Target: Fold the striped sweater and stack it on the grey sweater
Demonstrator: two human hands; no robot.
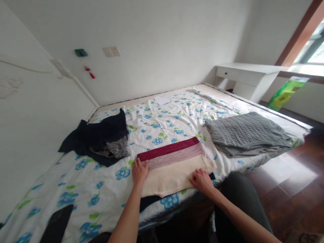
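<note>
In the head view, a folded striped sweater point(172, 173) lies at the lower centre of the frame, between the two hands and partly under them. The left hand point(140, 171) rests on its left edge, thumb spread from the fingers. The right hand point(201, 181) touches its lower right part, fingers bent; I cannot tell whether they pinch the knit.

Beyond the striped knit point(174, 170) we can reach over bare bedsheet point(152, 133) as far as the white paper point(162, 99); on our left the dark garment point(103, 135) leaves only a narrow gap, and on our right the grey cable knit point(240, 133) and our knee point(240, 190) hem us in
</note>
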